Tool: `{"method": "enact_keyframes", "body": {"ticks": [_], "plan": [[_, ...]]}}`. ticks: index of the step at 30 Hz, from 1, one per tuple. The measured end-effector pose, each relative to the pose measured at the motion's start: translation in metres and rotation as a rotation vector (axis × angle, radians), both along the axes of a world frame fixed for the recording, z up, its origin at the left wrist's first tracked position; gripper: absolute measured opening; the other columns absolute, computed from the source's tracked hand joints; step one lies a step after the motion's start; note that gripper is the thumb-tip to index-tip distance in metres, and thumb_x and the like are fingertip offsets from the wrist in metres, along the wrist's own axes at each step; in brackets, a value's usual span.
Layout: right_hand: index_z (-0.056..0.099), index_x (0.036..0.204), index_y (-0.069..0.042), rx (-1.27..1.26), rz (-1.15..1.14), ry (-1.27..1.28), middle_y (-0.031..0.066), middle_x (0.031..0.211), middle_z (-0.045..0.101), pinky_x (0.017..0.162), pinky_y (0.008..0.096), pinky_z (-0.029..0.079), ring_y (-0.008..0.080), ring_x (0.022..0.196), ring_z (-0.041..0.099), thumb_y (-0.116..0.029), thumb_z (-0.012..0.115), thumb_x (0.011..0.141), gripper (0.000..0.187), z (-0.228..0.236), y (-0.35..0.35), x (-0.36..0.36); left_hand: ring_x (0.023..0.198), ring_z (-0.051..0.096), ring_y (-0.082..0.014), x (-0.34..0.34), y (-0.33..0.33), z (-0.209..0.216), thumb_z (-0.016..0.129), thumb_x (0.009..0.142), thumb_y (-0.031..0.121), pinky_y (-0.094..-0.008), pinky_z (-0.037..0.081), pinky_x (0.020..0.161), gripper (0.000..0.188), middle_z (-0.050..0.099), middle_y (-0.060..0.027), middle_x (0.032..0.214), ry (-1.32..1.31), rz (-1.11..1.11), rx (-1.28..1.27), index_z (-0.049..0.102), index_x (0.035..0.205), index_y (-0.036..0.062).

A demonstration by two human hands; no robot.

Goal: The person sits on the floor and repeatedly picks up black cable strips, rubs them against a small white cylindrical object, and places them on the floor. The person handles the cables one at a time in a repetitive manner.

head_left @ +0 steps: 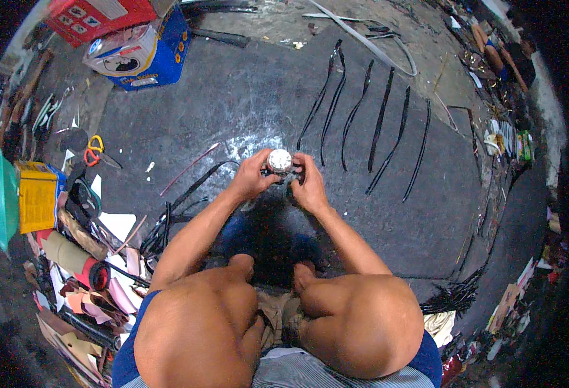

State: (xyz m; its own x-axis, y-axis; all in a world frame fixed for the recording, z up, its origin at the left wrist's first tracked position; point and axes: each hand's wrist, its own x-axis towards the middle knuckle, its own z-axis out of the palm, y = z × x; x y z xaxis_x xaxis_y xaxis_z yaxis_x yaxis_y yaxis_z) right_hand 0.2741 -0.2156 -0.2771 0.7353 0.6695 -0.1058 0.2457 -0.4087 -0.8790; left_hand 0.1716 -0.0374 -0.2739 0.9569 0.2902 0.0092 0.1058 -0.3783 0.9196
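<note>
Above the dark mat, between my knees and the laid-out strips, I hold a small round container (279, 160) with a white, speckled top. My left hand (256, 176) is closed round its left side, thumb at the near edge. Curled fingers of my right hand (309, 186) meet its right side. The container's lower part is hidden by the fingers. Several thin black strips (380, 123) lie side by side on the mat to the right. A tangle of black strips (168, 226) lies left of my left forearm.
Scissors (95, 150) with orange and yellow handles lie at left, near a yellow tin (39, 197) and a heap of leather-like scraps (94, 297). Red and blue boxes (139, 58) stand far left. A bundle of black strips (455, 294) lies right of my knee. Another person (514, 61) sits far right.
</note>
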Motion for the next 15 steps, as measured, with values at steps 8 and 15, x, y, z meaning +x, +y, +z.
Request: {"method": "enact_keyframes", "body": {"ticks": [8, 15], "plan": [[0.063, 0.106, -0.008, -0.051, -0.192, 0.022, 0.0068, 0.081, 0.070, 0.069, 0.0339, 0.053, 0.0196, 0.073, 0.067, 0.000, 0.064, 0.083, 0.024, -0.074, 0.016, 0.024, 0.100, 0.067, -0.0392, 0.006, 0.000, -0.006, 0.087, 0.072, 0.010, -0.0433, 0.055, 0.082, 0.057, 0.067, -0.0184, 0.106, -0.077, -0.014, 0.060, 0.058, 0.120, 0.0015], [0.054, 0.100, -0.010, 0.155, -0.271, 0.368, 0.0035, 0.077, 0.067, 0.062, 0.0292, 0.048, 0.0113, 0.070, 0.061, 0.009, 0.073, 0.075, 0.036, -0.055, 0.010, 0.023, 0.101, 0.068, -0.0385, 0.004, 0.005, -0.015, 0.088, 0.071, 0.010, -0.0417, 0.055, 0.084, 0.058, 0.069, -0.0200, 0.107, -0.094, 0.019, 0.081, 0.059, 0.121, 0.0024]]}}
